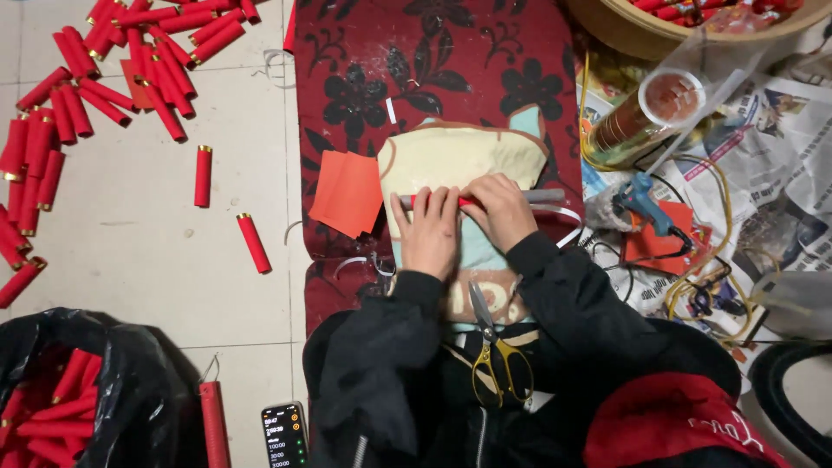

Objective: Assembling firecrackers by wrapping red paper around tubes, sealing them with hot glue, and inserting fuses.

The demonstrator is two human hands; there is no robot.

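Both my hands press down on a grey rod (544, 197) wrapped in red paper (466, 201), lying across a cream and teal cloth (459, 156). My left hand (426, 230) lies flat with its fingers over the rod's left part. My right hand (499, 208) curls over the rod's middle. The rod's grey right end sticks out past my right hand. A stack of red paper squares (348, 192) lies just left of my left hand. Yellow-handled scissors (496, 355) rest on my lap between my black sleeves.
Many red paper tubes (130, 61) lie scattered on the tiled floor at the left, more in a black bag (87, 399). A phone (284, 435) lies near my knee. At the right are a blue glue gun (646, 206), a plastic jar (646, 117), newspapers and a basket (685, 26).
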